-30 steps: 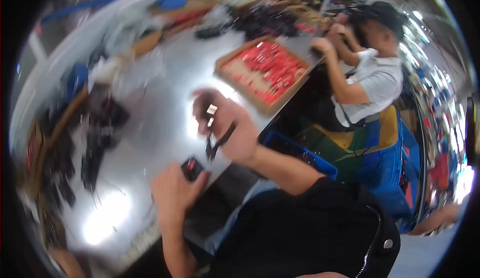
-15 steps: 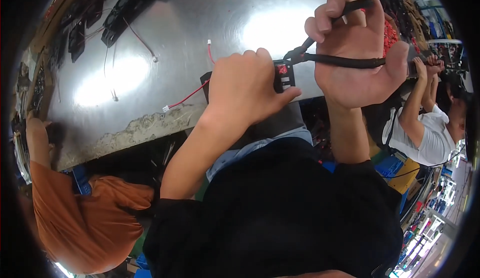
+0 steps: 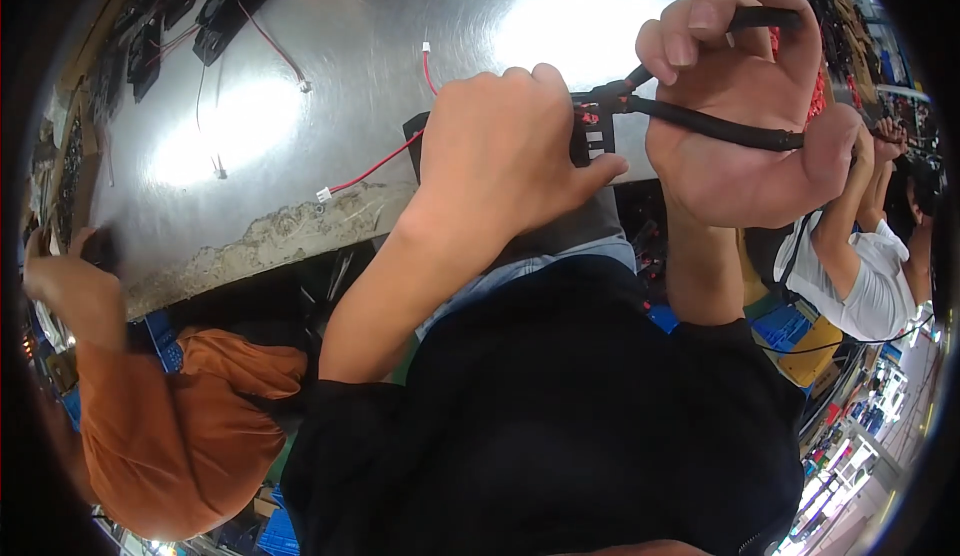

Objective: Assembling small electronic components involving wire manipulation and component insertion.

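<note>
My left hand (image 3: 495, 151) lies over a black plastic part (image 3: 605, 136) at the table's front edge, gripping it, with the thumb stretched along its right side. Most of that part is hidden under the hand. A red wire (image 3: 375, 169) with a white plug sticks out to the left, and another short red lead (image 3: 430, 66) shows behind the knuckles. In my right hand (image 3: 740, 151) are black-handled pliers (image 3: 710, 126), handles spread apart. Fingers curl over the upper handle; the lower one rests against the palm near the thumb. The jaws meet the part beside a small red piece (image 3: 590, 116).
Black fan units (image 3: 230, 16) with thin wires lie at the far left of the metal table (image 3: 350, 16). Its front edge (image 3: 290, 231) is chipped. A co-worker in an orange shirt (image 3: 190, 446) works at left, another in white (image 3: 865, 266) at right. Red small parts (image 3: 817, 91) lie behind my right hand.
Both my hands have shifted slightly right, with the black part and the pliers. The plier jaws remain at the part. The orange-shirted co-worker's hand has moved.
</note>
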The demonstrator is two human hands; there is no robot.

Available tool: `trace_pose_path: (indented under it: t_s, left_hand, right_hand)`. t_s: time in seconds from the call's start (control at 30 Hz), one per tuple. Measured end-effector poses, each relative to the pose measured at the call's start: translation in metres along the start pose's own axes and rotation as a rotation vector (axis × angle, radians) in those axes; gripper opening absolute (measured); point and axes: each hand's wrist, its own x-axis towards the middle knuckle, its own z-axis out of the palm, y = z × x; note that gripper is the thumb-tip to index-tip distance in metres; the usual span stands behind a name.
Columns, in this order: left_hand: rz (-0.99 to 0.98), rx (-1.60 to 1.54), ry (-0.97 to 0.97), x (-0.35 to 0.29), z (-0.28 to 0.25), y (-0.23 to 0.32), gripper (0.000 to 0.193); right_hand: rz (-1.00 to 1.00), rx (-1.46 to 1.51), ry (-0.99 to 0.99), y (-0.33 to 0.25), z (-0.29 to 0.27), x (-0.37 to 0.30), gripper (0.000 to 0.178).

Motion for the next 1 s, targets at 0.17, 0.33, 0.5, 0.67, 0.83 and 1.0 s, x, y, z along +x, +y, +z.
trace_pose_path:
  t_s: [0.17, 0.33, 0.5, 0.67, 0.83, 1.0]
  left_hand:
    - [0.036, 0.029, 0.046, 0.0, 0.002, 0.0, 0.062]
    - [0.086, 0.068, 0.076, -0.003, 0.004, -0.005, 0.06]
    - [0.058, 0.065, 0.048, -0.003, 0.002, -0.002, 0.06]
    - [0.029, 0.044, 0.041, -0.001, 0.005, -0.002, 0.062]
    - [0.046, 0.063, 0.051, -0.002, 0.004, -0.001, 0.059]
    - [0.06, 0.077, 0.094, -0.003, 0.007, -0.002, 0.059]
  right_hand:
    - [0.005, 0.249, -0.012, -0.003, 0.005, 0.003, 0.072]
    - [-0.088, -0.723, -0.05, -0.001, 0.028, -0.014, 0.077]
    - [-0.056, -0.704, -0.069, -0.003, 0.029, -0.009, 0.077]
    - [-0.027, -0.465, -0.087, -0.002, 0.021, -0.003, 0.074]
    - [0.011, -0.1, -0.108, -0.001, 0.011, 0.004, 0.071]
    - [-0.007, -0.104, -0.154, -0.005, -0.014, 0.015, 0.068]
